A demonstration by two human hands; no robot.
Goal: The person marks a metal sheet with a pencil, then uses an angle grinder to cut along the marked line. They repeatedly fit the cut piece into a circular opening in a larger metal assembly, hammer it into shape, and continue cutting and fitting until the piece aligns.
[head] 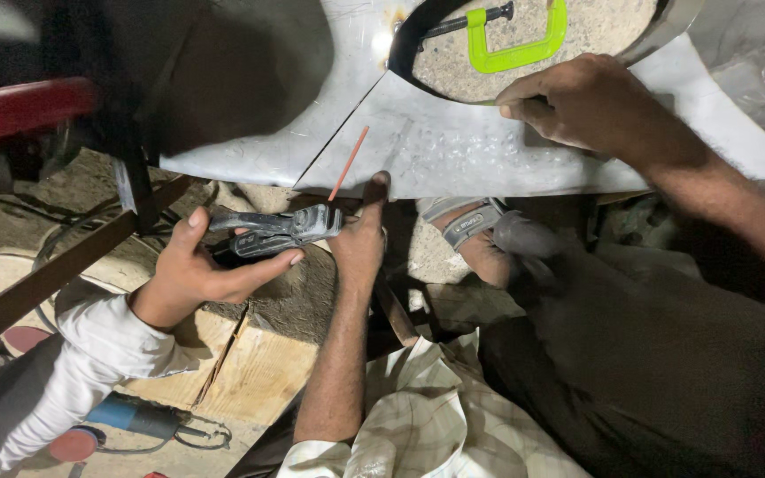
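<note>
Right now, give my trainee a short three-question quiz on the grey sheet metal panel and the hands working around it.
1. True or false: the person's right hand holds the thin red welding rod.
2. Who holds the dark clamp-style rod holder? A) the person's left hand B) the right hand C) the white-sleeved co-worker's hand
3. Which part of the grey sheet metal panel does the left hand touch?

Key: 1 false; 2 C; 3 its lower edge.

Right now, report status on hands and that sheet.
Left hand fingertip on metal sheet edge, right hand pressing sheet top. Co-worker's hand holds welding rod at the seam. Green clamp above.
</note>
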